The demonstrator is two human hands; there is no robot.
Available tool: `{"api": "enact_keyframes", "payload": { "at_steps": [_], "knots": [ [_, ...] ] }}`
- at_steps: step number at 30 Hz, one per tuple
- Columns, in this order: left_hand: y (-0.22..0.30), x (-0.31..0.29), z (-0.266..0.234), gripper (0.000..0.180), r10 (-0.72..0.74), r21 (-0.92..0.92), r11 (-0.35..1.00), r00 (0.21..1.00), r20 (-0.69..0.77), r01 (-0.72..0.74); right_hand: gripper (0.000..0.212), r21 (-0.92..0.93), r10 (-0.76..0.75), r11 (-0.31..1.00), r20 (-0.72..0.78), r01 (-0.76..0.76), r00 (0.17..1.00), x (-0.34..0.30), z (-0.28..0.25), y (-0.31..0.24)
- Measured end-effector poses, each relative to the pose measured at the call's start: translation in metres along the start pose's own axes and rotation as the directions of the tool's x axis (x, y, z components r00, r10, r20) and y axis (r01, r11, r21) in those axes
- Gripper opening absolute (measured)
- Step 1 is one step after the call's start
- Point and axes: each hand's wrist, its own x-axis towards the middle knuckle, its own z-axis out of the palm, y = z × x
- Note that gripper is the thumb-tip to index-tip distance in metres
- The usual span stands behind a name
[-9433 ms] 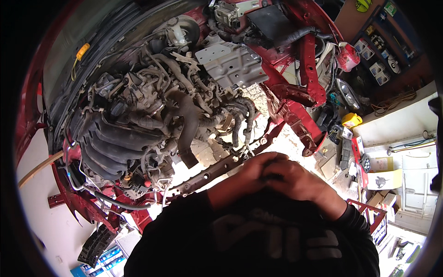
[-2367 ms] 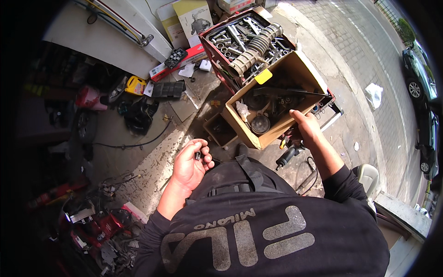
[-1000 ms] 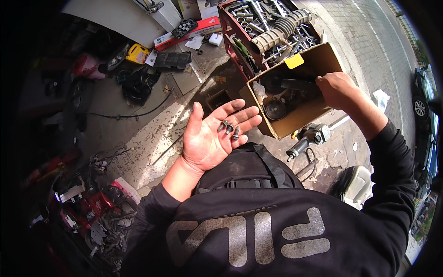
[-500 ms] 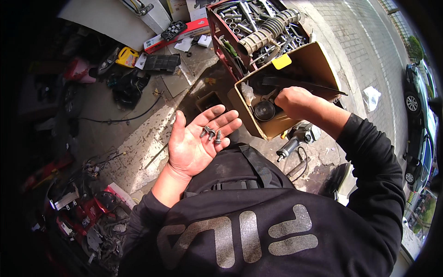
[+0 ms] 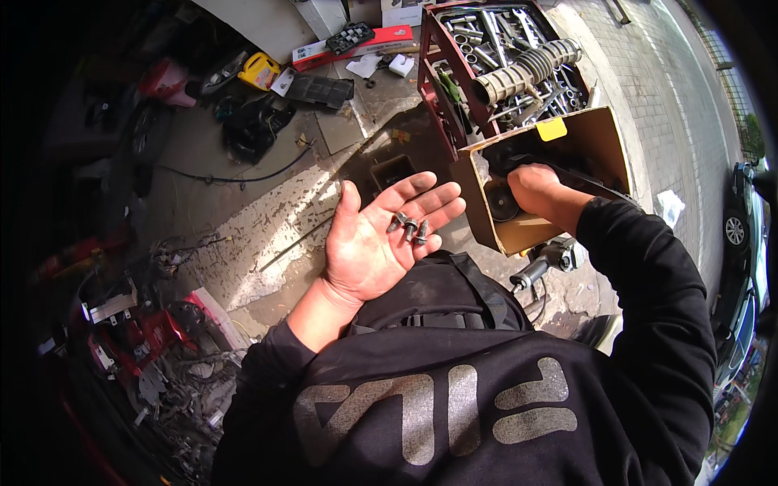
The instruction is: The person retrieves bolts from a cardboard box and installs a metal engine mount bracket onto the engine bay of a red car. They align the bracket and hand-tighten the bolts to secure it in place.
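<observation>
Right hand [image 5: 536, 188] moved left inside cardboard box [image 5: 606, 150], can't tell grip.
Open left hand [image 5: 371, 249], three bolts [image 5: 410, 230]; wrenches [image 5: 493, 36] past box's far edge.

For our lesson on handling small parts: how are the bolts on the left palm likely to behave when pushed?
The bolts would probably feel stiff and heavy for their size, as they look metallic. Being roundish, they may roll. Lying loose on the open left hand, they could slip off if it tilts.
</observation>
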Motion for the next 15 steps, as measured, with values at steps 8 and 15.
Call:
{"api": "enact_keyframes", "payload": {
  "at_steps": [8,15],
  "knots": [
    [0.0049,-0.0056,-0.0053,0.101,0.025,-0.007,1.000,1.000,-0.009,-0.025,0.022,0.062,0.100,0.993,0.029,-0.101,0.995,0.0057,0.0029,-0.0055],
    [0.0066,-0.0056,-0.0078,0.100,0.015,-0.015,1.000,1.000,0.002,-0.015,0.024,0.134,0.233,0.961,0.086,-0.243,0.969,0.0061,-0.0015,-0.0070]
  ]
}}
